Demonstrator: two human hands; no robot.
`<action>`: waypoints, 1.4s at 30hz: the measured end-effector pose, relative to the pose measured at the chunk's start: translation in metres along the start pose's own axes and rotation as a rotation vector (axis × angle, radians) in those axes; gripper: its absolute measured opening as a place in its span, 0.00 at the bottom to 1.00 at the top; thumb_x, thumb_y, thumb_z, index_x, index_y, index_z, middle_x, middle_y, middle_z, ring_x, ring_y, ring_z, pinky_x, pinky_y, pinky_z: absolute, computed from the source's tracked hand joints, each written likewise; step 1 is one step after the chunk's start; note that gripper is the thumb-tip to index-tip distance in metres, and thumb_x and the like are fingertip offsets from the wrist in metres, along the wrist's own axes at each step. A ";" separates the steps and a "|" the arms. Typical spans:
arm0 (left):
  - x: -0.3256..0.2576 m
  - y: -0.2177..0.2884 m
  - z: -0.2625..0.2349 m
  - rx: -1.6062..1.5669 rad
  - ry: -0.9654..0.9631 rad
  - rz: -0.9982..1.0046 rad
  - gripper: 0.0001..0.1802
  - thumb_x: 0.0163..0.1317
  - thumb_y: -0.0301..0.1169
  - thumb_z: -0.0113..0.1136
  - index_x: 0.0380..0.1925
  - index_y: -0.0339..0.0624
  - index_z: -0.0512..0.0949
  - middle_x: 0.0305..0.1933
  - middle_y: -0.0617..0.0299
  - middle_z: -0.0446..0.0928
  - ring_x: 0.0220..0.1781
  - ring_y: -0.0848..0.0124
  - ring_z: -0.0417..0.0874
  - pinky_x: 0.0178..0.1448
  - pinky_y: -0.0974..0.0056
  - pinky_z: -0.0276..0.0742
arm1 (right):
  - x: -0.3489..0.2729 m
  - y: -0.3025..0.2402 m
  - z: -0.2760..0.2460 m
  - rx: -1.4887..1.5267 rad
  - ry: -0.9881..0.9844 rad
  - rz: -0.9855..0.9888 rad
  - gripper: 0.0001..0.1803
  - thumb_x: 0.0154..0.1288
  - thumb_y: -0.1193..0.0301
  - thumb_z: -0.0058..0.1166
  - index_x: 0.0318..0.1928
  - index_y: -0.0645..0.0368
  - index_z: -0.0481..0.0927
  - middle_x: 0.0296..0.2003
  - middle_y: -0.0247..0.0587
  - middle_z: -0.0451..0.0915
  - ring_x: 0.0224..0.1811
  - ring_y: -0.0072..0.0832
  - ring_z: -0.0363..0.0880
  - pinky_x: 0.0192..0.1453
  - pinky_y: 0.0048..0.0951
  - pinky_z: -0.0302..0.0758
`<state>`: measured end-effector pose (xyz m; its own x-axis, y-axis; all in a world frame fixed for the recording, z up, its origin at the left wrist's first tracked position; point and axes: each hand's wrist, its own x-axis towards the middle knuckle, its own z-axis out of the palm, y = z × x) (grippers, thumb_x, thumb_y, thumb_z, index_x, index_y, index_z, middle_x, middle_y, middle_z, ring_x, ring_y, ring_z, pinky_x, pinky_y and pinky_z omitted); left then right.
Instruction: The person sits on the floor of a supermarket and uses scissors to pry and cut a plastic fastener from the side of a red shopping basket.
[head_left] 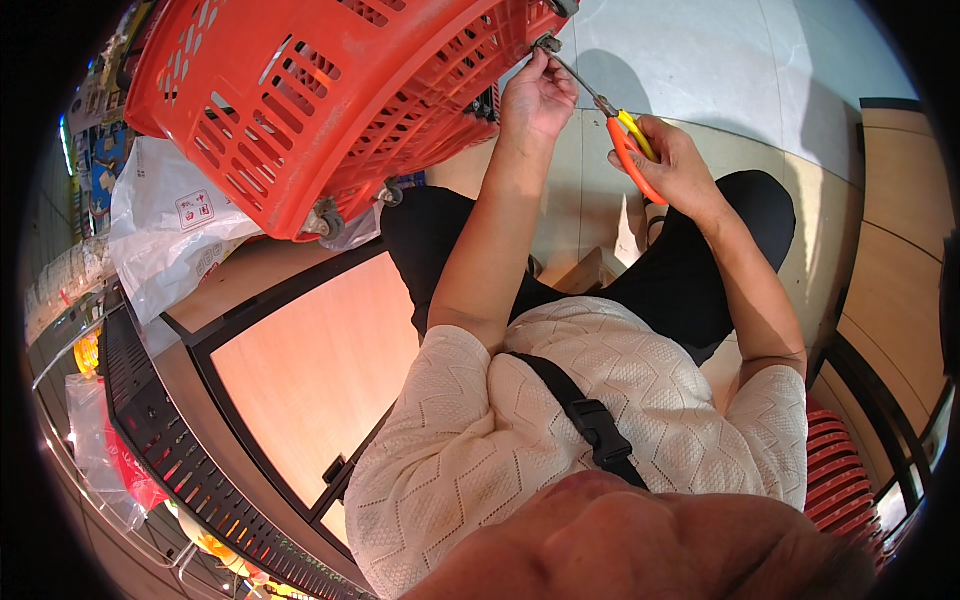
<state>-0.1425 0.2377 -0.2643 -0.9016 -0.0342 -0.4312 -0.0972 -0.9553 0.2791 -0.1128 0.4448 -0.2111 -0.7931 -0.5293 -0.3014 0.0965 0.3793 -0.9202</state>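
Observation:
A red plastic basket [340, 120] with slotted walls and small grey casters lies tipped on its side at the upper left. My right hand [675, 165] is wrapped round long-nose pliers [632, 150] with orange and yellow handles. Their thin metal jaws reach up and left to a small dark clump [548, 43] beside the basket's edge. At that same spot my left hand [540, 100] has its fingers closed in a pinch, its palm partly turned up. What lies between those fingertips is too small to make out. Another caster [325, 218] shows at the basket's lower corner.
A white plastic bag [175, 225] lies under and beside the basket. Left of my body stands a cabinet with a pale wood panel [320, 350] and a black slotted rack [200, 470]. A red slatted seat [840, 470] is at my right. Pale floor tiles [700, 60] lie ahead.

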 end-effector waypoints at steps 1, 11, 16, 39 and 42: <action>-0.001 0.001 0.001 -0.003 -0.011 -0.003 0.05 0.69 0.32 0.50 0.35 0.47 0.75 0.30 0.69 0.74 0.30 0.76 0.71 0.32 0.70 0.70 | 0.000 -0.002 0.000 -0.013 0.001 0.007 0.19 0.60 0.60 0.61 0.39 0.65 0.76 0.22 0.37 0.74 0.23 0.20 0.71 0.29 0.28 0.70; -0.003 -0.003 0.009 0.039 0.076 0.023 0.06 0.68 0.35 0.53 0.33 0.47 0.75 0.28 0.69 0.71 0.28 0.77 0.70 0.30 0.72 0.69 | 0.010 0.018 0.002 -0.037 0.032 -0.040 0.20 0.63 0.57 0.56 0.38 0.65 0.75 0.20 0.38 0.71 0.17 0.24 0.67 0.20 0.29 0.68; 0.002 0.000 -0.005 0.014 0.001 -0.013 0.04 0.69 0.33 0.51 0.36 0.49 0.75 0.30 0.68 0.74 0.31 0.77 0.73 0.32 0.70 0.71 | 0.012 0.020 0.005 0.005 0.009 -0.063 0.18 0.67 0.59 0.52 0.39 0.65 0.75 0.21 0.36 0.70 0.19 0.22 0.66 0.21 0.31 0.68; 0.002 0.001 -0.005 0.060 0.005 0.000 0.04 0.67 0.34 0.54 0.34 0.49 0.75 0.28 0.71 0.72 0.29 0.77 0.71 0.32 0.71 0.69 | -0.002 -0.016 0.002 -0.096 -0.045 0.036 0.22 0.63 0.56 0.56 0.41 0.66 0.76 0.25 0.38 0.74 0.26 0.24 0.70 0.32 0.29 0.70; 0.001 0.000 -0.002 0.076 0.004 0.001 0.04 0.67 0.34 0.53 0.35 0.50 0.75 0.28 0.71 0.72 0.29 0.77 0.70 0.32 0.71 0.69 | -0.002 -0.020 0.001 -0.064 -0.053 0.090 0.23 0.62 0.55 0.55 0.40 0.67 0.75 0.27 0.42 0.75 0.28 0.26 0.71 0.34 0.29 0.70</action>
<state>-0.1424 0.2367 -0.2666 -0.9001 -0.0364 -0.4341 -0.1283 -0.9301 0.3441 -0.1124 0.4373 -0.1926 -0.7500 -0.5293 -0.3967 0.1262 0.4742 -0.8713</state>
